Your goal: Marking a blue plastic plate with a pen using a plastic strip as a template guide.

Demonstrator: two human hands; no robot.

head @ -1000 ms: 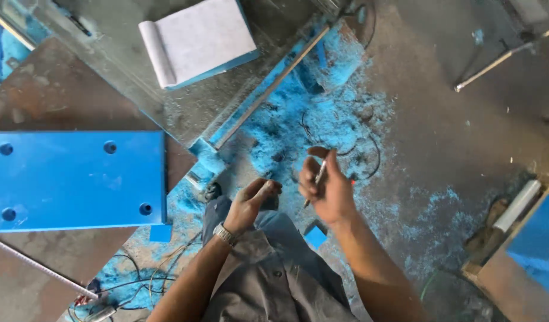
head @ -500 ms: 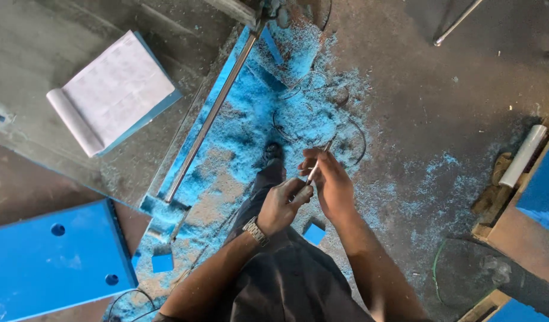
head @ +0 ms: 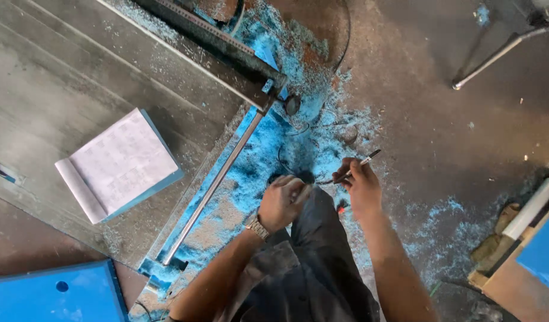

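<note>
Head view: right hand pinched pen above blue shavings; left hand curled beside pen, contents unclear. Best steady pen low, wrist braced.

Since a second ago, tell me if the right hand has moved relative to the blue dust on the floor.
Cannot tell. The right hand, holding a pen, sits at the edge of the blue dust in every picture; the camera itself swings.

left hand: curled shut, what is inside is hidden | thin silver pen: middle hidden by right hand | flat blue metal plate with a round hole: cut off at bottom edge | white roll: far end hidden
</note>
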